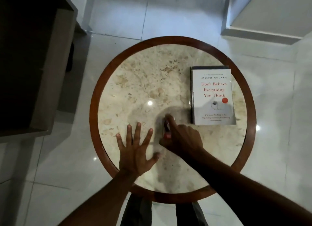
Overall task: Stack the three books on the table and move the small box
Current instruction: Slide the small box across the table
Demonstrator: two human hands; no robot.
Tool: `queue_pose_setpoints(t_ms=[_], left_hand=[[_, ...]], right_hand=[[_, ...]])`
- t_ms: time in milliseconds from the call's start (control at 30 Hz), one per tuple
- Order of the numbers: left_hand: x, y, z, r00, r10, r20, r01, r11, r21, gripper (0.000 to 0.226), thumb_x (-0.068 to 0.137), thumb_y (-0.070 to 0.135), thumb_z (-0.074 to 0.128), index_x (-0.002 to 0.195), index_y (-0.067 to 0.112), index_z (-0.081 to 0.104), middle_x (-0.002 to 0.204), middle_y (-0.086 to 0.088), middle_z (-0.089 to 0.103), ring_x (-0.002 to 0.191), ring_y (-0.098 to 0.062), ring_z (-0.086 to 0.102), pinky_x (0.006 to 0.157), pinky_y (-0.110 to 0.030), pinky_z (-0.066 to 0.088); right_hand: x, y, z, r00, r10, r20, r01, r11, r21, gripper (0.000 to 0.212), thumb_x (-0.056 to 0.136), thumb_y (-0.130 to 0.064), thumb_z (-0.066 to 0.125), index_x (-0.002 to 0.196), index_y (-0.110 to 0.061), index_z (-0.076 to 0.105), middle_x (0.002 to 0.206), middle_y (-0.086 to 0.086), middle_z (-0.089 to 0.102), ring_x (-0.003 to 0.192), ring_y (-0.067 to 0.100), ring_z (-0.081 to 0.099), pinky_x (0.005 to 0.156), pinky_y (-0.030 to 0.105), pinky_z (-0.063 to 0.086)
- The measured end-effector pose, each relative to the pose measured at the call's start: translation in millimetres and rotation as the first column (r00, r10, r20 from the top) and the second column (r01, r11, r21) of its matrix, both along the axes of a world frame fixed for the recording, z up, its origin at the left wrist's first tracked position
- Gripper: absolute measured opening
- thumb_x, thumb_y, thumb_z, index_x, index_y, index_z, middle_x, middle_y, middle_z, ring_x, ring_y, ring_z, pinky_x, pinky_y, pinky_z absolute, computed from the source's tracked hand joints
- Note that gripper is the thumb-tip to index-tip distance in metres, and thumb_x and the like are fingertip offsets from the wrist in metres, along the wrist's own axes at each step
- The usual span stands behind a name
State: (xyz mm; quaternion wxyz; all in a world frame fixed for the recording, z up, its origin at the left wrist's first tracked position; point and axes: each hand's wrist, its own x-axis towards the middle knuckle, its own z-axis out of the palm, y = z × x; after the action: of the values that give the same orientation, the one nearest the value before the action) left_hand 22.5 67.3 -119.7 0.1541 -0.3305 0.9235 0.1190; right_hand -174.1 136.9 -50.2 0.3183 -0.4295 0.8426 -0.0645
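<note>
A stack of books [213, 95] lies on the right side of the round marble table [143, 77], topped by a white book with red title lettering; darker edges of a book below show at its top and left. My right hand [181, 138] is closed around a small box [167, 128] near the table's middle, just left of the stack's near corner; most of the box is hidden by my fingers. My left hand [135, 151] rests flat on the tabletop with fingers spread, to the left of the box, holding nothing.
The table has a dark wooden rim [94, 97]. A dark wooden cabinet [33, 65] stands on the left. White glossy floor tiles [118, 15] surround the table. A pale ledge or step [270, 23] sits at the upper right.
</note>
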Motion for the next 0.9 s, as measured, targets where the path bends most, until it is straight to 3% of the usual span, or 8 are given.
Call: queue_pose_setpoints(t_ms=[133,233,367,467,633,767,900], left_hand=[[2.3,0.6,-6.4,0.999,0.011,-0.039,-0.012,1.0,-0.005,0.099,0.083,0.091,0.03,0.164,0.037,0.012,0.176,-0.011,0.009,0.162,-0.041,0.002,0.122,-0.074,0.003],[4.7,0.2,-11.3,0.995,0.014,-0.103,-0.016,1.0,-0.016,0.1,0.082,0.09,0.034,0.164,0.036,0.014,0.177,-0.009,0.004,0.162,-0.04,0.0,0.124,-0.071,-0.005],[6.1,-0.4,-12.3,0.986,0.013,-0.168,-0.018,0.999,-0.029,0.099,0.082,0.088,0.039,0.164,0.035,0.019,0.177,-0.008,0.008,0.162,-0.041,0.005,0.123,-0.072,-0.002],[5.6,1.3,-11.4,0.982,0.008,-0.191,-0.015,0.999,-0.036,0.098,0.082,0.087,0.041,0.163,0.035,0.023,0.176,-0.008,0.01,0.162,-0.04,0.007,0.122,-0.074,0.002],[6.3,-0.1,-11.6,0.983,0.014,-0.183,-0.026,0.998,-0.063,0.096,0.082,0.087,0.041,0.162,0.035,0.028,0.176,-0.009,0.015,0.162,-0.039,0.01,0.122,-0.075,0.009],[5.3,1.1,-12.6,0.988,-0.006,-0.154,-0.01,0.994,-0.106,0.099,0.08,0.088,0.043,0.162,0.034,0.028,0.176,-0.009,0.014,0.162,-0.039,0.009,0.123,-0.074,0.004],[4.1,1.9,-17.9,0.991,-0.006,-0.13,-0.012,0.991,-0.132,0.1,0.08,0.09,0.036,0.163,0.036,0.023,0.176,-0.008,0.012,0.161,-0.04,0.01,0.123,-0.073,0.001]], right_hand=[[-30.4,-91.3,-14.2,0.998,-0.05,-0.048,0.044,0.991,-0.127,0.077,0.075,-0.06,0.07,0.133,-0.031,0.029,0.077,0.0,0.061,0.048,0.01,0.045,0.047,0.022,0.037],[-50.4,-147.3,-23.3,0.992,-0.076,-0.105,0.066,0.993,-0.096,0.082,0.071,-0.064,0.068,0.135,-0.031,0.029,0.083,0.0,0.06,0.053,0.013,0.047,0.056,0.029,0.045],[-66.5,-185.2,-30.7,0.977,-0.019,-0.211,-0.015,0.988,-0.155,0.081,0.07,-0.065,0.06,0.136,-0.024,0.037,0.095,0.008,0.069,0.065,0.025,0.051,0.062,0.036,0.041],[-74.0,-198.2,-31.0,0.967,0.012,-0.256,-0.052,0.988,-0.147,0.081,0.069,-0.064,0.057,0.137,-0.024,0.038,0.088,0.005,0.06,0.066,0.027,0.051,0.062,0.037,0.041],[-79.3,-208.0,-33.4,0.98,0.015,-0.199,-0.044,0.989,-0.142,0.082,0.071,-0.063,0.058,0.141,-0.024,0.036,0.097,0.007,0.067,0.069,0.027,0.052,0.063,0.036,0.044],[-80.5,-207.9,-36.6,0.988,0.031,-0.149,-0.054,0.986,-0.156,0.09,0.076,-0.062,0.057,0.151,-0.023,0.025,0.108,0.013,0.069,0.073,0.029,0.055,0.064,0.036,0.044],[-84.7,-195.1,-25.4,0.998,-0.032,-0.051,0.021,0.977,-0.212,0.099,0.083,-0.066,0.056,0.16,-0.026,0.008,0.118,0.018,0.069,0.095,0.038,0.067,0.08,0.043,0.055]])
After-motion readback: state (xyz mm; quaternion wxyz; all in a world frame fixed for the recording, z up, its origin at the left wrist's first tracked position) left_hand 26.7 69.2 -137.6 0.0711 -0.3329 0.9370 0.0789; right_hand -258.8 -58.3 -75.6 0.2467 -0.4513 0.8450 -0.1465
